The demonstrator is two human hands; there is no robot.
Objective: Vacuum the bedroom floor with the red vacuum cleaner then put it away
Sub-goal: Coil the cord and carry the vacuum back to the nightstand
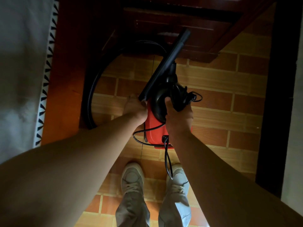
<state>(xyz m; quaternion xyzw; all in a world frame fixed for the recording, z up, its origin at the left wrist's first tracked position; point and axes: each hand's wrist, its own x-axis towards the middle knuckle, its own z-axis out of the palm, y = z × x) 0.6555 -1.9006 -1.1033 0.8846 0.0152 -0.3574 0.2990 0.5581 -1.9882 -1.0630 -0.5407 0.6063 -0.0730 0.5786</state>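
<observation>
Over the brick-patterned tile floor (229, 112), the small red plastic vacuum cleaner (154, 126) is held up: right hand (177, 118) curled round its black handle (158, 105), left hand (137, 108) gripping its long black nozzle (165, 64). Gather the dangling black cord (168, 161) (a trip risk by the shoes) before stowing.

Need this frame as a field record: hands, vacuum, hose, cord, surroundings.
left hand: grips the lower end of the black tube
right hand: grips the black handle on top of the red vacuum cleaner
hose: black, arcs out to the left beside the wooden bed frame
cord: hangs loose from the vacuum body, loop over the right shoe
floor: brick-pattern tiles
ahead: dark wooden door
vacuum on floor or lifted: cannot tell
</observation>
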